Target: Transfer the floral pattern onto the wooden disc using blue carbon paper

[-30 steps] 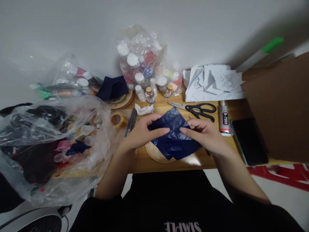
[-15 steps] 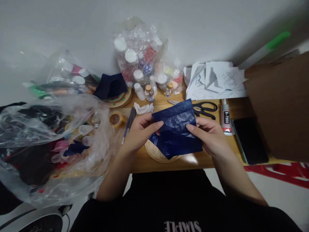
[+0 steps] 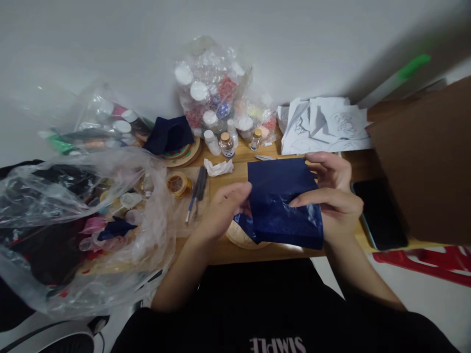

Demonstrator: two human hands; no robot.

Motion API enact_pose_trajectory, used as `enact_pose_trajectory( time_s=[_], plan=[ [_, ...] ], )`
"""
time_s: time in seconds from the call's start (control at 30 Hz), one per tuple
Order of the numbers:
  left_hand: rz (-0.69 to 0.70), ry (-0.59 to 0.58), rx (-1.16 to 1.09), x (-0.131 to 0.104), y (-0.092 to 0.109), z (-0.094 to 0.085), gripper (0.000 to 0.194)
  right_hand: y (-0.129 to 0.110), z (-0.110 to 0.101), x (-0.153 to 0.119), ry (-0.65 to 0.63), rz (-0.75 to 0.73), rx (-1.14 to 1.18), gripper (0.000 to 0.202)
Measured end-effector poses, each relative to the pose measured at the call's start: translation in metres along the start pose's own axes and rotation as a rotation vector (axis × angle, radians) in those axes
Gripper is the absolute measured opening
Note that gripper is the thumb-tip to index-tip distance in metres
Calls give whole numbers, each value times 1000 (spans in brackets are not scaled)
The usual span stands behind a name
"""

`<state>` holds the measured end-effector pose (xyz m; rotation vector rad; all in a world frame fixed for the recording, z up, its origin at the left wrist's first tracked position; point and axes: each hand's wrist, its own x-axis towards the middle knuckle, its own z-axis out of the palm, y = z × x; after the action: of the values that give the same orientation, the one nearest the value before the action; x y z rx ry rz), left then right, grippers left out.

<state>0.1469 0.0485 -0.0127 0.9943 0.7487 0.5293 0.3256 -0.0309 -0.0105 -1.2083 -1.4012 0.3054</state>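
I hold a folded sheet of dark blue carbon paper (image 3: 281, 184) up over the table, matte at the top and shiny and creased lower down. My left hand (image 3: 224, 208) pinches its left edge between thumb and fingers. On the other side my right hand (image 3: 333, 196) grips the right edge, thumb across the front and fingers behind. Below the paper lies a round wooden disc (image 3: 235, 234), mostly covered, with thin lines drawn on it. Scissors (image 3: 264, 158) show only a blade tip behind the paper. My right hand hides the glue tube.
Paintbrushes (image 3: 196, 193), an amber spool (image 3: 179, 185) and a crumpled tissue (image 3: 219, 167) lie left of centre. Small bottles (image 3: 227, 144) and bagged jars (image 3: 209, 88) stand behind. Drawings (image 3: 324, 125), a phone (image 3: 380, 214) and a cardboard box (image 3: 423, 162) are right; a plastic bag (image 3: 154, 211) spreads left.
The carbon paper has shifted right and turned, showing more of its matte face. My right hand has moved up and right, its fingers spreading along the edge.
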Motion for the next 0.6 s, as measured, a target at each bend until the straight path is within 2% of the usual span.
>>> enact_pose_trajectory(
  time_s=[0.07, 0.1, 0.17, 0.2, 0.27, 0.33, 0.4, 0.5, 0.53, 0.6],
  plan=[
    [50, 34, 77, -4, 5, 6, 22, 0, 3, -2, 12, 71, -33, 7],
    [74, 61, 106, -6, 8, 8, 16, -1, 4, -2, 31, 136, -30, 16],
    [99, 96, 116, -8, 12, 11, 13, -1, 6, -1, 93, 335, 28, 33],
    [109, 100, 109, -8, 13, 12, 14, -1, 6, -1, 114, 460, 94, 34],
    [129, 103, 104, -8, 15, 12, 15, 0, 5, -1, 90, 721, 276, 35],
    [143, 106, 115, -8, 15, 12, 15, 1, 4, -2, 40, 886, 411, 45],
    [148, 103, 126, -7, 15, 12, 15, 1, 2, -3, 26, 895, 413, 38],
    [165, 111, 140, -5, 12, 9, 22, 0, -1, -5, 35, 788, 295, 25],
    [192, 146, 154, -4, 10, 6, 29, -1, -3, -5, 40, 748, 243, 25],
    [278, 287, 207, -1, 6, 0, 38, -5, -7, -5, 86, 620, 36, 27]
  ],
)
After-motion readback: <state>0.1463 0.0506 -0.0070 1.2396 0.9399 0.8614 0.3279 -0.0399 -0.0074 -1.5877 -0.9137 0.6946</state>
